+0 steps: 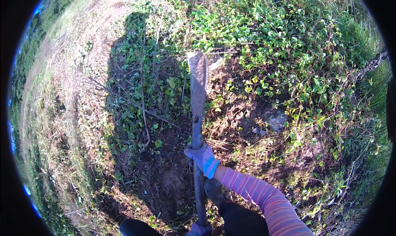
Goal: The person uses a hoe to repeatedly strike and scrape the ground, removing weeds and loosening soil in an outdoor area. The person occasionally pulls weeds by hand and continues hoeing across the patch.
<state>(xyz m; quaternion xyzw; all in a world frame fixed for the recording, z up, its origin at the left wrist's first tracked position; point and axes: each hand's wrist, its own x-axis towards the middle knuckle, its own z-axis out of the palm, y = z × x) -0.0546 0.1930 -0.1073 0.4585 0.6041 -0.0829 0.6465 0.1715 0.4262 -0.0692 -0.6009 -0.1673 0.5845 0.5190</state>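
Note:
A long-handled tool with a flat, earth-stained metal head (pixel 198 81) is held upright in the picture, its head away from me. It could be a hoe or mattock; its exact kind is not clear. My right hand (pixel 201 158), in a light glove with a blue striped cuff, grips the wooden handle (pixel 200 192) around its middle. Lower down, at the bottom edge of the view, my gloved left hand (pixel 199 229) is closed around the handle near its end, partly cut off. Behind the tool head lie bare soil and vines.
Leafy green vines (pixel 263 34) cover the slope ahead and right. Dry sticks (pixel 144 112) lie in my shadow on the left. A pale stone (pixel 277 120) sits in dug soil (pixel 241 112). My dark boot (pixel 215 191) stands behind the handle. A rough branch (pixel 372 62) juts in from the right.

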